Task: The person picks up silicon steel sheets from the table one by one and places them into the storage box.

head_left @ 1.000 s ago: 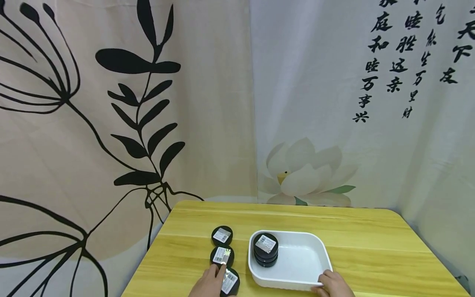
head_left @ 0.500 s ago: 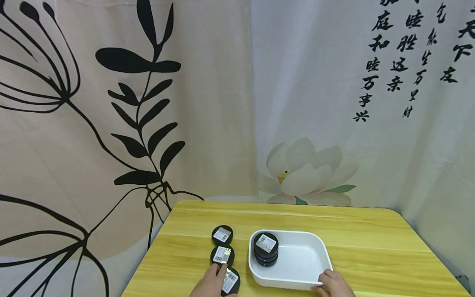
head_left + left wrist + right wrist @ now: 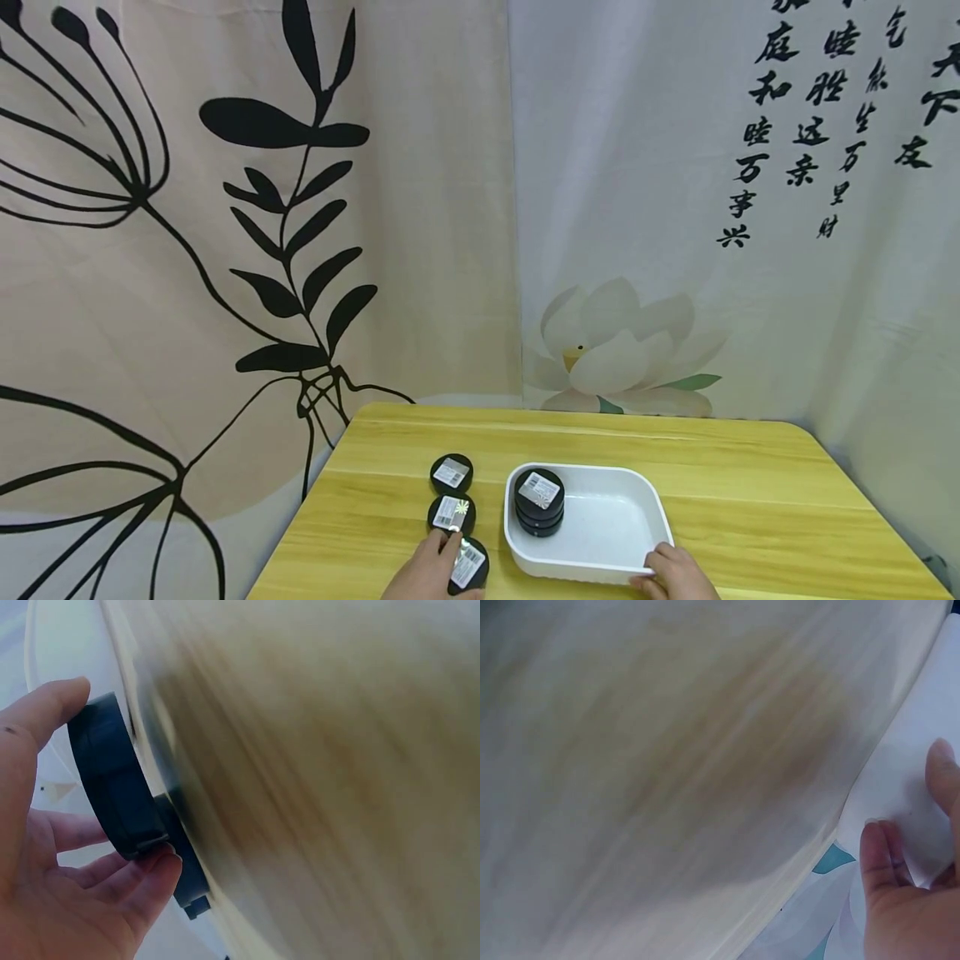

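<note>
Lower centre: our left hand [image 3: 427, 570] grips black disc [image 3: 469, 567] | right hand [image 3: 675, 574] pinches tray [image 3: 603, 521] | sideways slip could jostle adjoining disc [image 3: 451, 513]

A wood-grain table [image 3: 757, 500] bears a white tray [image 3: 573, 572]; black discs [image 3: 452, 473] alongside.

The white tray [image 3: 615, 529] is looking like smooth, glossy plastic. Left of the tray, the round black case [image 3: 112, 776] is showing smooth, rather matt plastic. Inside the tray, a white label [image 3: 539, 490] is appearing as paper. Under the tray, the table [image 3: 750, 500] is showing smooth wood grain; behind it, the curtain [image 3: 442, 208] is hanging, matt cloth.
</note>
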### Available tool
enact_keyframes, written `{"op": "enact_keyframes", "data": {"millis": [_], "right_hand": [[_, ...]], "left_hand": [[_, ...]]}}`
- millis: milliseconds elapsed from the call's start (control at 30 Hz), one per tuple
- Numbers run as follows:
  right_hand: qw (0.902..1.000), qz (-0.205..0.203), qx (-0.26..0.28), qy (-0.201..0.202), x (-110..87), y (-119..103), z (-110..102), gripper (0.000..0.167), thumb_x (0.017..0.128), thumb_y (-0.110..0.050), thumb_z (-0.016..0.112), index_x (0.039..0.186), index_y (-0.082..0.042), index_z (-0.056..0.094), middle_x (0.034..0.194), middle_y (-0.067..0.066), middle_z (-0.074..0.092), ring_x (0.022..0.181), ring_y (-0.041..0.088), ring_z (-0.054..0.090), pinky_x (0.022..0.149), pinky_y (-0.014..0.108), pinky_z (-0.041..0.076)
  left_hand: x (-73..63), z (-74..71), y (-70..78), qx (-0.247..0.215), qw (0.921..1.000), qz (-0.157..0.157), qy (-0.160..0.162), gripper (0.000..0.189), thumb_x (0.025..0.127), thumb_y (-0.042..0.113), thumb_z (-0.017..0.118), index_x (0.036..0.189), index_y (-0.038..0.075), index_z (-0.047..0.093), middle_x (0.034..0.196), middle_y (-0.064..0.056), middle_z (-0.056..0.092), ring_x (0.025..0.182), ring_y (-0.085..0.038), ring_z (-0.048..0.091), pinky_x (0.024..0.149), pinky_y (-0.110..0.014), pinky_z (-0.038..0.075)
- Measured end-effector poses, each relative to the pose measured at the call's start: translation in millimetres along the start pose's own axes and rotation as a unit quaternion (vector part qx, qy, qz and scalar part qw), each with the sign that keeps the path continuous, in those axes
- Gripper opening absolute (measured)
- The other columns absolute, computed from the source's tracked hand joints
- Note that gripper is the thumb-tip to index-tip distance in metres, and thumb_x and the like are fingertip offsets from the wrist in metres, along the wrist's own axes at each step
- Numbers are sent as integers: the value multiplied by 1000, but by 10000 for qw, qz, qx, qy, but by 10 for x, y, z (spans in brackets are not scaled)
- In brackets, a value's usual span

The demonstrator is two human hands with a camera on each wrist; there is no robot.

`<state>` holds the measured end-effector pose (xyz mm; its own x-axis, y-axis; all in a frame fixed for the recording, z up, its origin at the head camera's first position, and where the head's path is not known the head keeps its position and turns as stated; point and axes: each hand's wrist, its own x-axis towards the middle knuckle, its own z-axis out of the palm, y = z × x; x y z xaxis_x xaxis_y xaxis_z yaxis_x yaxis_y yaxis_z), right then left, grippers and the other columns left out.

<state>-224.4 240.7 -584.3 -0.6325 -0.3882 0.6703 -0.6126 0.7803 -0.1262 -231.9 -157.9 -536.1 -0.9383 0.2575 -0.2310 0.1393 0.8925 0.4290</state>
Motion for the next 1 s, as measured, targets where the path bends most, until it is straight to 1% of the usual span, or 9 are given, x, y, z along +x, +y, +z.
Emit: {"op": "enact_keyframes", "data": {"millis": [67, 133, 267, 367, 467, 633, 733, 1000], "right_hand": [[10000, -59, 4, 50, 1, 5, 2, 38, 63, -31, 89, 68, -25, 52, 72, -18, 43, 65, 0, 39, 57, 20, 34], [9999, -102, 9, 84, 0, 11, 4, 38, 63, -31, 89, 68, -25, 52, 72, -18, 43, 65, 0, 39, 57, 20, 33], [9999, -127, 48, 99, -2, 21, 7, 37, 64, -33, 88, 69, -25, 52, 72, -18, 43, 65, 0, 39, 57, 20, 33], [9998, -141, 64, 100, -1, 25, 9, 37, 66, -34, 88, 69, -25, 52, 72, -18, 43, 64, 0, 39, 57, 20, 33], [9998, -175, 59, 126, 1, 25, 8, 38, 66, -34, 88, 69, -24, 52, 72, -18, 43, 64, 0, 39, 57, 19, 33], [9998, -138, 92, 62, -5, 15, 1, 37, 66, -34, 88, 69, -24, 52, 72, -17, 44, 64, -1, 38, 56, 20, 33], [9999, -108, 130, 0, -9, 13, 0, 37, 66, -33, 87, 69, -24, 52, 72, -17, 44, 65, -1, 38, 56, 20, 33], [9997, -138, 176, 15, -19, 29, 12, 36, 66, -32, 87, 70, -24, 52, 73, -17, 44, 65, -1, 38, 56, 20, 32]], "left_hand": [[1, -11, 11, 13, 10000, -43, -7, 97, 78, 66, 75, 143, -1, 50, 124, -18, 52, 104, -30, 56, 91, -55, 52], [2, -23, 21, 24, 10000, -3, 72, 97, 78, 67, 74, 144, 0, 50, 127, -20, 52, 108, -32, 57, 94, -57, 51], [-12, -57, 45, 15, 9992, 239, 328, 96, 79, 64, 75, 145, -1, 49, 132, -23, 51, 114, -36, 58, 96, -59, 50], [-28, -89, 74, 16, 9986, 332, 420, 95, 79, 62, 74, 145, -2, 48, 136, -25, 49, 117, -38, 58, 96, -60, 50], [-33, -108, 107, 57, 9984, 335, 442, 96, 80, 63, 73, 146, -1, 47, 135, -23, 50, 115, -35, 58, 96, -58, 50], [-23, -120, 148, 236, 9976, 404, 504, 95, 79, 65, 72, 146, 1, 48, 129, -16, 52, 105, -26, 56, 93, -52, 52], [-22, -130, 168, 325, 9968, 456, 570, 95, 79, 66, 72, 146, 2, 49, 129, -15, 52, 105, -25, 57, 94, -51, 53], [-18, -173, 205, 477, 9952, 547, 654, 94, 80, 69, 69, 146, 4, 50, 132, -15, 51, 109, -26, 57, 94, -52, 53]]}}
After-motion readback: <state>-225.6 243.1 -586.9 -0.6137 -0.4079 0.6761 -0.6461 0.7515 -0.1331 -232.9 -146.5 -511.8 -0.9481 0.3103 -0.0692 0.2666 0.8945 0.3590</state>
